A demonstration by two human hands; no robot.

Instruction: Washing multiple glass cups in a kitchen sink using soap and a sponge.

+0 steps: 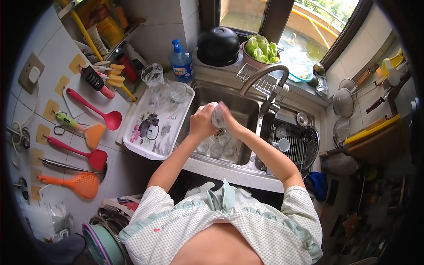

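Over the left basin of the steel sink (245, 109), my left hand (202, 121) grips a clear glass vessel (217, 116). My right hand (230, 119) is against the vessel's right side, its fingers blurred. Whether the right fingers wrap around it or rub it, I cannot tell. Below my hands, several small clear glass cups (217, 149) stand on the basin floor. Something brownish lies among them, partly hidden by my hands. The curved faucet (265, 79) rises behind the basins, to the right of my hands.
A white patterned tray (155, 145) left of the sink carries a glass pitcher (153, 78) and a glass bowl (178, 92). Behind stand a blue pump bottle (181, 64), a black pot (218, 46) and a lettuce bowl (261, 49). In the right basin, a drying rack (294, 155) holds a white cup (282, 145).
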